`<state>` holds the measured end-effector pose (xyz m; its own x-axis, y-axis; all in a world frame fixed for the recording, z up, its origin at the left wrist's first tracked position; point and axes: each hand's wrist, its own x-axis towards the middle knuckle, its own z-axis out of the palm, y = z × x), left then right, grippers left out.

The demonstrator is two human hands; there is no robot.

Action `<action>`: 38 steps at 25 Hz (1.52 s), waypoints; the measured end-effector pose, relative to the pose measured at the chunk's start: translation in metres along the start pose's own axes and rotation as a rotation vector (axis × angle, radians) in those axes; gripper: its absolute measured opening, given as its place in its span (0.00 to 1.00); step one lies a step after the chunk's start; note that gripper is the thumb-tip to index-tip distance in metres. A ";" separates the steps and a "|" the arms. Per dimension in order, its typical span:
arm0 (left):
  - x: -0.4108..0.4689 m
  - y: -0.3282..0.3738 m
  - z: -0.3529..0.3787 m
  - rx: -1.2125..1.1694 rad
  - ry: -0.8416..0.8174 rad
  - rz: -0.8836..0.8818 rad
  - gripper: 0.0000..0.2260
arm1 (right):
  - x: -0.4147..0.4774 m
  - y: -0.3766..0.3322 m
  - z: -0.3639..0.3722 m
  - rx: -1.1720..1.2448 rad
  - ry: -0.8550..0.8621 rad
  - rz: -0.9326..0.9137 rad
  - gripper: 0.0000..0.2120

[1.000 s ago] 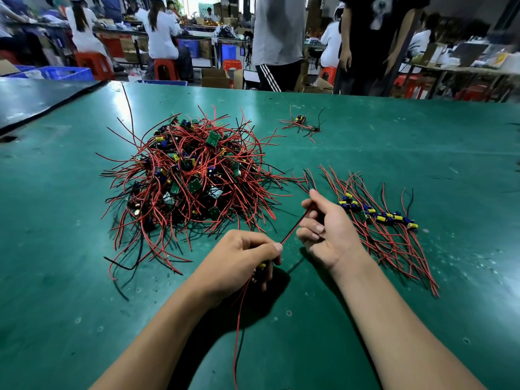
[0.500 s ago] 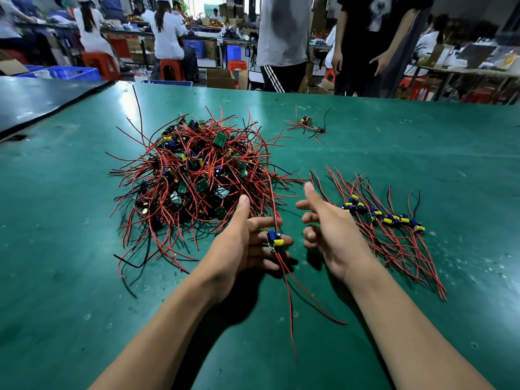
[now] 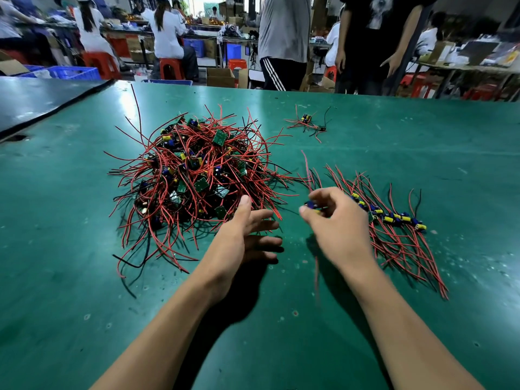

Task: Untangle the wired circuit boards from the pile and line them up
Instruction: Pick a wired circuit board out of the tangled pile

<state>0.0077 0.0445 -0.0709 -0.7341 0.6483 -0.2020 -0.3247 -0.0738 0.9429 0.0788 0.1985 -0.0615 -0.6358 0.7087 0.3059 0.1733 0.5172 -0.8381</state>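
Right of the pile (image 3: 191,175), our right hand (image 3: 334,220) pinches a circuit board (image 3: 311,205), its wires running near-to-far; our left hand (image 3: 242,237), fingers straight, holds nothing.

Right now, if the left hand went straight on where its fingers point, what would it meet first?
Probably the right hand, pinching a wired board; the left hand aims its fingers at it, though depth is unclear.

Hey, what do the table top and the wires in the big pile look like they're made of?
Table top: probably a green rubber or vinyl mat, semi-gloss; it reflects light softly and shows scuffs. Wires in the pile: thin leads in smooth red or black plastic-looking insulation, holding springy curves; any metal core is hidden.
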 end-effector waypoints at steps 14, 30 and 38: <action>0.011 0.000 -0.023 0.534 0.394 0.197 0.19 | -0.002 0.023 0.020 -0.406 -0.184 -0.126 0.16; -0.030 0.010 0.007 0.154 -0.505 -0.070 0.07 | -0.015 0.007 0.028 0.257 -0.352 -0.040 0.18; -0.024 0.012 0.001 -0.038 -0.404 -0.105 0.07 | -0.014 -0.011 0.022 0.657 -0.331 0.084 0.12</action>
<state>0.0223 0.0291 -0.0545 -0.4057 0.8982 -0.1691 -0.4126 -0.0149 0.9108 0.0695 0.1728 -0.0666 -0.8520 0.4976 0.1631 -0.1882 -0.0003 -0.9821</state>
